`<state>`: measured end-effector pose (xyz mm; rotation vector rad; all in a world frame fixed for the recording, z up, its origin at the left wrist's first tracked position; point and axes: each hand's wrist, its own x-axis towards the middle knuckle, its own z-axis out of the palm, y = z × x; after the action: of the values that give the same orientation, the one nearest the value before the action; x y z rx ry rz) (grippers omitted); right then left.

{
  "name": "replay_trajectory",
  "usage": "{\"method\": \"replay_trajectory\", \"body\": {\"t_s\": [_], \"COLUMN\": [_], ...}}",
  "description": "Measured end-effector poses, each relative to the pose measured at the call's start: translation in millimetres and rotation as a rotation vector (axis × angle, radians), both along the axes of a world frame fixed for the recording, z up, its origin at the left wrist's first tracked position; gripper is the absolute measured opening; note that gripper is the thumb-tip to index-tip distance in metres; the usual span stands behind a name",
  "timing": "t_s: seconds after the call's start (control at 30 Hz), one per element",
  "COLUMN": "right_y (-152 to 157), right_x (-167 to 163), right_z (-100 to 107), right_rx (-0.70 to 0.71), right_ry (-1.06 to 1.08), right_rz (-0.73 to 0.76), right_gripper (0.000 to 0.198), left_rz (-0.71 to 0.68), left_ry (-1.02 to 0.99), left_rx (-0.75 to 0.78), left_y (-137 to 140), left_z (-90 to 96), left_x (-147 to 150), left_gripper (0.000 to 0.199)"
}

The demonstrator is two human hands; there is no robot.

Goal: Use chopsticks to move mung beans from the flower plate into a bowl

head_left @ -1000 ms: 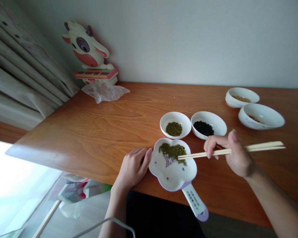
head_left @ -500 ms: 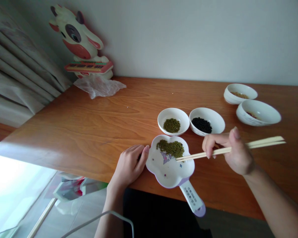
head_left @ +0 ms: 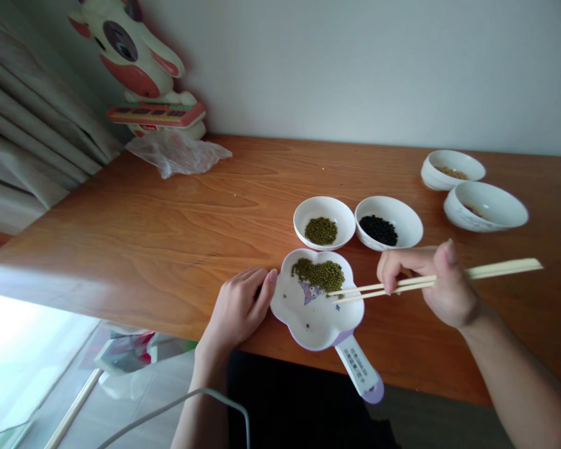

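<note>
A white flower-shaped dish [head_left: 308, 327] with a lilac rim and a labelled handle lies at the table's front edge. Green mung beans [head_left: 325, 274] are heaped in its far part. My left hand [head_left: 245, 305] is closed at the dish's left rim, thumb against the edge. With my right hand [head_left: 430, 277] I hold a pair of wooden chopsticks [head_left: 500, 268], their tips slightly apart inside the dish, near the beans. Just behind the dish stand a white bowl [head_left: 325, 206] of mung beans and a second bowl [head_left: 409, 221] of black beans.
Farther right are a bowl [head_left: 430, 178] with yellowish contents and a bowl [head_left: 500, 215] with reddish contents. At the back left, a cow-shaped toy keyboard [head_left: 156, 115] stands behind a clear plastic bag [head_left: 182, 156]. A grey cable [head_left: 168, 399] crosses by my left forearm.
The chopstick tips have parted from nearly together. My left hand stays at the dish's rim. The whole view has shifted slightly.
</note>
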<state>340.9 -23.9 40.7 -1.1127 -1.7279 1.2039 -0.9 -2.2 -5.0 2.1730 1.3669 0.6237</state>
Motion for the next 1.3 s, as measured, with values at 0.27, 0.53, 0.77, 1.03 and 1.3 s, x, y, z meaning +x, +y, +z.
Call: {"method": "replay_trajectory", "body": {"t_s": [0.27,0.53,0.77,1.03,1.3], "right_y": [1.6,1.9,0.9,-0.4,-1.2], "right_x": [-5.6,-8.9,-9.5,-8.5,-6.2], "right_z": [-1.5,-1.8,-3.2,-6.2,-9.9], "right_rx": [0.001,0.008,0.035,0.082,0.093], "right_ry": [0.023,0.045,0.053,0.027,0.023], "right_rz": [0.003,-0.003,-0.007,-0.016,-0.026], "right_gripper": [0.088,0.086,0.085,0.080,0.078], "left_rz": [0.010,0.005,0.001,-0.001,-0.006], "left_ry": [0.001,0.008,0.000,0.001,-0.001], "left_rx": [0.011,-0.009,-0.011,-0.014,-0.013], "left_y": [0.1,-0.1,-0.1,0.5,0.9], "left_z": [-0.8,-1.5,-0.7,-1.7,-1.7], "left_x": [0.6,-1.1,-0.9,-0.9,-1.1], "left_gripper": [0.042,0.043,0.043,0.043,0.043]}}
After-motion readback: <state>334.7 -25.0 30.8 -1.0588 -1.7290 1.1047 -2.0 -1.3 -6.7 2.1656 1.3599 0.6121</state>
